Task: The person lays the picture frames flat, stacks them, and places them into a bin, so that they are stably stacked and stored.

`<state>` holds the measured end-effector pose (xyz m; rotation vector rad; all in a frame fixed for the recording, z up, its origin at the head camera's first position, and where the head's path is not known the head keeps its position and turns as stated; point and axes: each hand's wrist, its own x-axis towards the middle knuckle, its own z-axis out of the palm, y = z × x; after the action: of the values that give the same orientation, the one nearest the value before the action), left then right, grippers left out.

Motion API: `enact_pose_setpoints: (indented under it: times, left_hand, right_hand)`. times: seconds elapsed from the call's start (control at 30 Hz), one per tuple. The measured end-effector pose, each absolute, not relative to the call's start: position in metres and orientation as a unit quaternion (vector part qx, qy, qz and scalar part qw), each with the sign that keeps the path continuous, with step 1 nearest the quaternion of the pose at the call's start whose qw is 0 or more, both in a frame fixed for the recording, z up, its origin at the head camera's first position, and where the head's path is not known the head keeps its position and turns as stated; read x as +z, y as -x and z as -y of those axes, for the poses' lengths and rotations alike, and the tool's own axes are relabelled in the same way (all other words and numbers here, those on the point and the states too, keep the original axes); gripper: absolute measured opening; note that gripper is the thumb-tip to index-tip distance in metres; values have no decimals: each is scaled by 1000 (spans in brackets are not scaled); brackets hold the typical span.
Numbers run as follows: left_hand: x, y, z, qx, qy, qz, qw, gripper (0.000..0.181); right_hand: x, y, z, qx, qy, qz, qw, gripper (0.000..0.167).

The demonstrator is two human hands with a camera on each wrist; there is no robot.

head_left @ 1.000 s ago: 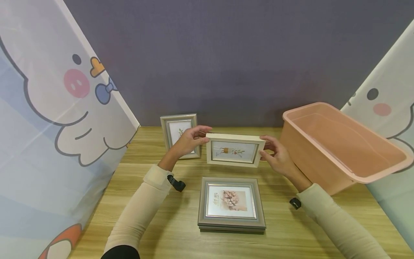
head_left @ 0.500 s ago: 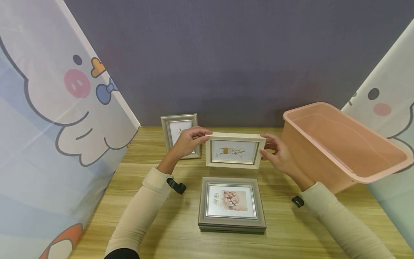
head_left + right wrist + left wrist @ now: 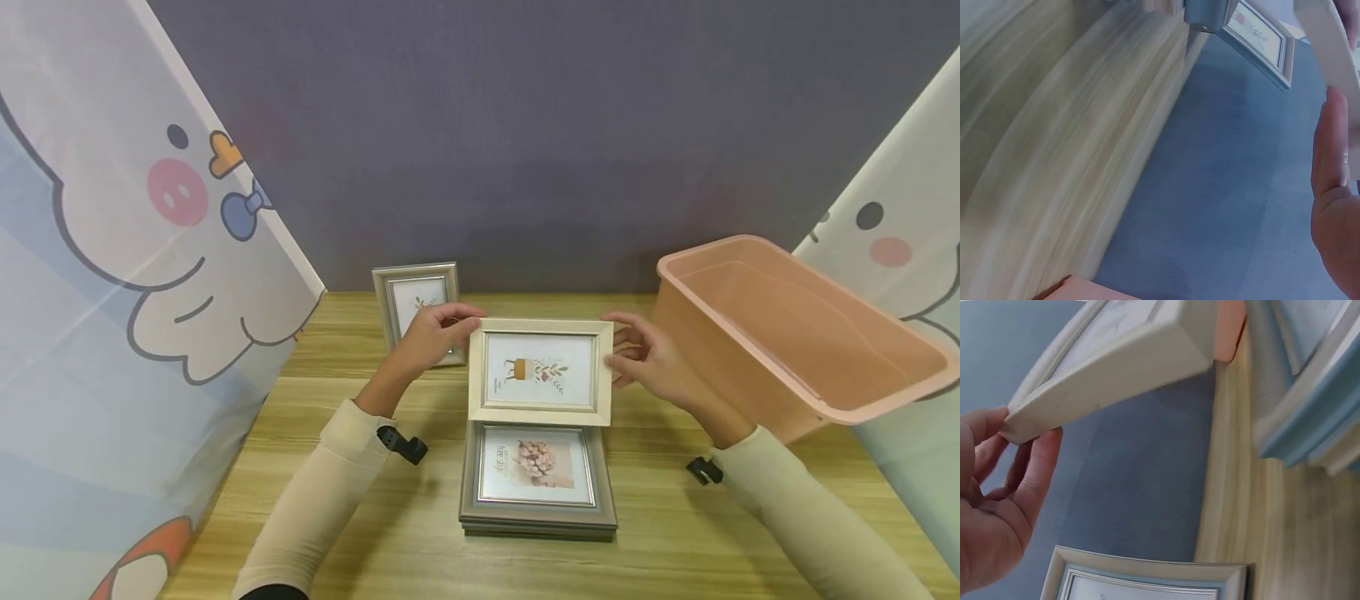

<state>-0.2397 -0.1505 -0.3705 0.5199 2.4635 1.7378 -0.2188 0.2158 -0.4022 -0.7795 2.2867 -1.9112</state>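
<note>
In the head view my left hand [image 3: 438, 333] and right hand [image 3: 648, 358] hold a cream picture frame [image 3: 540, 371] by its two sides, with a plant print facing me. My left thumb and fingers pinch its far left corner, as the left wrist view shows on the frame [image 3: 1110, 381]. My right thumb presses the near face of the opposite side; in the right wrist view the frame [image 3: 1329, 50] is cut by the edge. Below it lies a stack of grey-brown picture frames [image 3: 536, 492], its far edge covered by the held frame, which hangs above the table.
Behind my left hand a silver picture frame [image 3: 401, 292] stands upright, partly hidden by that hand. A peach plastic bin [image 3: 750, 367] stands at the right. A dark grey panel [image 3: 480, 150] rises behind the wooden table [image 3: 405, 517].
Both hands have brought the cream frame nearer to me and tilted it back, so its print faces upward more. Its lower edge now overlaps the stack in the head view.
</note>
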Motion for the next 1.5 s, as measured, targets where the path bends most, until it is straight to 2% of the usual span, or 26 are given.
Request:
enact_pose_setpoints:
  times: [0.13, 0.27, 0.5, 1.03, 1.5]
  left_hand:
    - [-376, 230, 152, 575, -129, -803, 89, 25]
    - [-381, 224, 153, 570, -126, -801, 129, 25]
    - [-396, 215, 154, 570, -137, -791, 175, 25]
    - [-420, 202, 159, 550, -118, -802, 199, 18]
    - [-427, 196, 163, 530, -141, -808, 217, 20]
  right_hand:
    - [-404, 214, -217, -609, 231, -755, 77, 50]
    - [-409, 210, -216, -601, 209, -762, 121, 46]
    - [-421, 207, -217, -586, 180, -775, 157, 34]
    - [-444, 202, -214, -609, 173, -735, 242, 35]
    - [-455, 201, -216, -570, 218, -746, 266, 27]
